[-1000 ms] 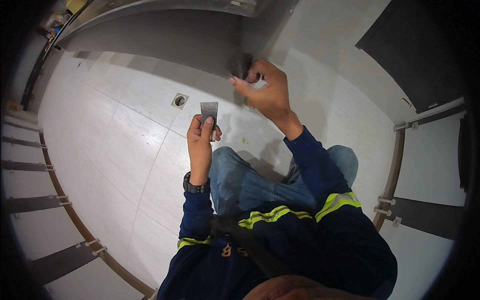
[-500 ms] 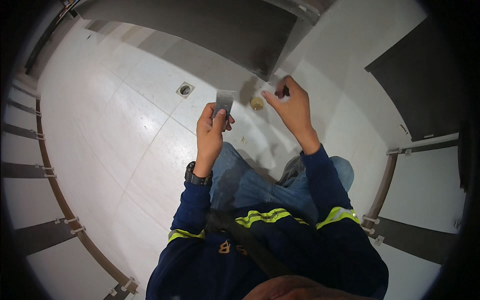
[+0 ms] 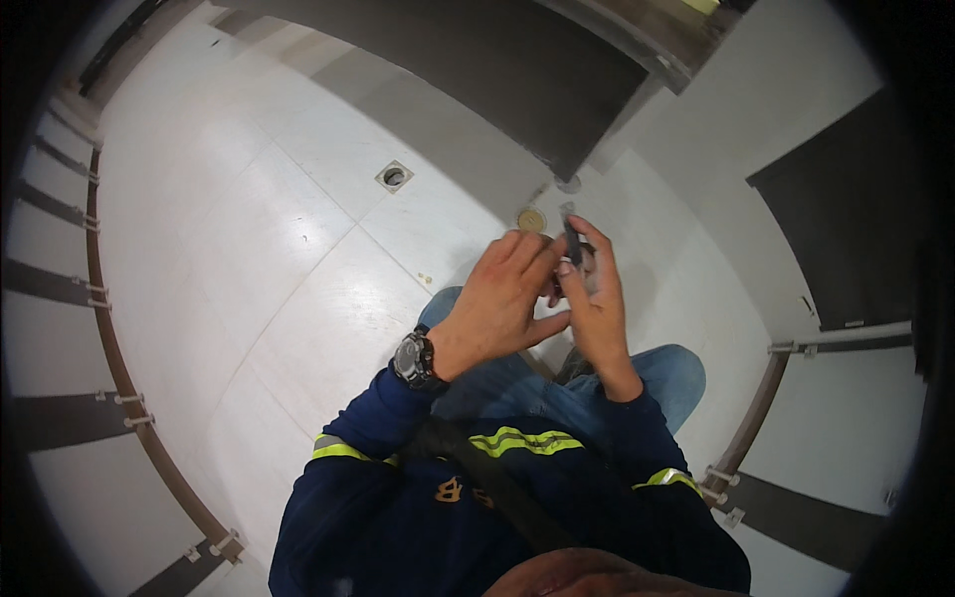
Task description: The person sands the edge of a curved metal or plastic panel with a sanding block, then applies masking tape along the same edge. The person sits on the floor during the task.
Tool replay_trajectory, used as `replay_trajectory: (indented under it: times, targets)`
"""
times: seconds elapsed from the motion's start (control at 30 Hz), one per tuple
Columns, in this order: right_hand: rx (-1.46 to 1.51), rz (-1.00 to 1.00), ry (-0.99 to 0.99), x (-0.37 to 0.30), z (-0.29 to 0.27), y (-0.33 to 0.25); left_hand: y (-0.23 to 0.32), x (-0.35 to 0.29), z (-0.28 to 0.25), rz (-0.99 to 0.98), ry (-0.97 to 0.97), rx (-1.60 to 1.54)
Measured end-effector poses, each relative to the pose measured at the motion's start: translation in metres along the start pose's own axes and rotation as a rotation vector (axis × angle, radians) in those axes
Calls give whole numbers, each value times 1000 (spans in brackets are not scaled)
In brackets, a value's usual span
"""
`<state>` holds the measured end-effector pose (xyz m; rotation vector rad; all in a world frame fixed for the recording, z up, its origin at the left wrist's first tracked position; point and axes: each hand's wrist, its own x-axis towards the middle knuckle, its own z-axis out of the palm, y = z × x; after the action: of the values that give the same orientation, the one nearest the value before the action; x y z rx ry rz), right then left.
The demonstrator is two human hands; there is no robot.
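My right hand (image 3: 602, 318) pinches a small flat scraper (image 3: 571, 241), dark grey with a paler tip, between thumb and fingers; it stands nearly edge-on. Close against it, my left hand (image 3: 502, 298) shows its back. The left thumb stretches toward the right palm, apart from the other fingers, whose tips reach beside the scraper and are partly hidden. Just beyond the hands, a small round piece with a tan middle (image 3: 531, 219) sits at floor level; whether it is a shallow cup or a floor fitting I cannot tell.
A square floor drain (image 3: 394, 177) with a round hole lies ahead on pale tiles (image 3: 298, 259). Small crumbs (image 3: 425, 279) lie near my left knee. A dark panel (image 3: 477, 80) hangs over the far floor. White panels with hinges (image 3: 75, 338) line the left; another dark panel (image 3: 846, 219) stands right.
The scraper has passed from my left hand to my right. Both hands have come together, the left moving right and the right drawing nearer. The view has shifted slightly.
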<state>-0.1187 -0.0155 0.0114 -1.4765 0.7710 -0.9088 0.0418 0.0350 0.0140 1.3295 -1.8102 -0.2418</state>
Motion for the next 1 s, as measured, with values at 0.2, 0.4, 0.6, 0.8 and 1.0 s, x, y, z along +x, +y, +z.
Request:
replay_trajectory:
  times: [0.2,0.4,0.6,0.8,1.0]
  targets:
    - [28,4,3,5,-11,-18,-20,0,-8,132,220,-63]
    - [8,-23,-65,0,9,-24,-4,-7,7,184,234,-301]
    - [115,91,-223,4,27,-36,-5,-12,2,58,303,-221]
    - [-864,-211,-404,22,11,-136,-27,10,-11,-63,553,-194]
    - [-893,-957,148,107,11,-243,-85,64,-13,-176,763,26]
